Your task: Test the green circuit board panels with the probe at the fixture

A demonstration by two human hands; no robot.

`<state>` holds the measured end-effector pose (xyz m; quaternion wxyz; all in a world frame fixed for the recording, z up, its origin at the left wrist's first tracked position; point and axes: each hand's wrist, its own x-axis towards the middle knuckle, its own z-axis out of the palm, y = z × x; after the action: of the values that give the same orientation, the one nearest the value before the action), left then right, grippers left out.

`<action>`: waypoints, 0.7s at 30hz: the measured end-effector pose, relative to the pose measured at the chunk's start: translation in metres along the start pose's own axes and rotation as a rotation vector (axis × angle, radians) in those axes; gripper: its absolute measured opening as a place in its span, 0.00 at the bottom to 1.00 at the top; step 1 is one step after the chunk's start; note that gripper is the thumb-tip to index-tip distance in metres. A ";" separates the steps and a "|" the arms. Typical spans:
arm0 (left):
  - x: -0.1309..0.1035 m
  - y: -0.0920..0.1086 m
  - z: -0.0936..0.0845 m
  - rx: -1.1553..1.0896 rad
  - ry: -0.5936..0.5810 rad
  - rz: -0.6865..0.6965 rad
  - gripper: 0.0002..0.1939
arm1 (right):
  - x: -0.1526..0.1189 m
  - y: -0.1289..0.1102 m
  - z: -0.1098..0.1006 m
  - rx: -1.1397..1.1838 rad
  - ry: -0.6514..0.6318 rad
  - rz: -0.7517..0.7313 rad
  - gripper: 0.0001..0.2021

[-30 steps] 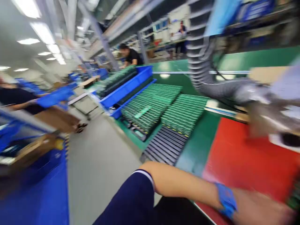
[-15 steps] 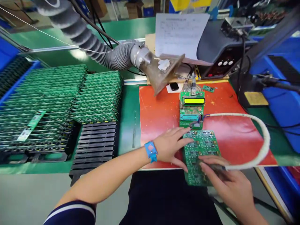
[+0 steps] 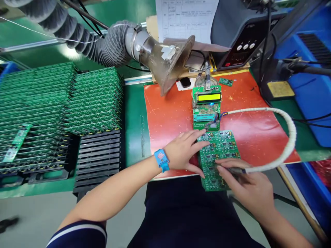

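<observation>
A green circuit board panel (image 3: 210, 181), covered in repeated groups of small components, lies at the front edge of the red mat. My left hand (image 3: 181, 151), a blue wrist strap behind it, has its fingers spread over the panel's left edge. In my right hand (image 3: 248, 186) a dark probe (image 3: 236, 170) is pinched, its tip hidden by the fingers above the panel's middle. The probe's white-sleeved cable (image 3: 291, 137) loops round to a green programmer board (image 3: 196, 124) just beyond the panel. That board has a lit yellow display (image 3: 209, 97), a glowing blue light and a teal socket (image 3: 204, 117).
Racks of upright green boards (image 3: 90, 100) stand at left, one loose board (image 3: 17, 143) lying on top. A fume extraction hood (image 3: 170, 62) hangs over the red mat (image 3: 168, 113). Behind are a paper sheet (image 3: 186, 20) and a dark soldering station (image 3: 240, 44). Blue bins (image 3: 305, 117) sit at right.
The whole view has shifted, with the scene sliding up and left. A blue light now shows on the programmer board. Both hands keep about the same place on the panel.
</observation>
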<state>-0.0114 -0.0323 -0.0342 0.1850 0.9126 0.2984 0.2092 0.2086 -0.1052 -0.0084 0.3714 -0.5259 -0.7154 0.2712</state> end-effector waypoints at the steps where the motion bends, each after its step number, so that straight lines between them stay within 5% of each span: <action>1: 0.000 0.000 0.000 0.003 0.000 0.000 0.48 | -0.001 0.000 0.000 0.010 0.000 0.012 0.03; 21: 0.000 0.000 -0.001 0.008 -0.006 0.002 0.47 | -0.004 0.001 0.000 0.066 0.014 0.067 0.02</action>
<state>-0.0117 -0.0318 -0.0333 0.1821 0.9143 0.2979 0.2054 0.2094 -0.1089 -0.0101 0.3841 -0.5388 -0.6857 0.3031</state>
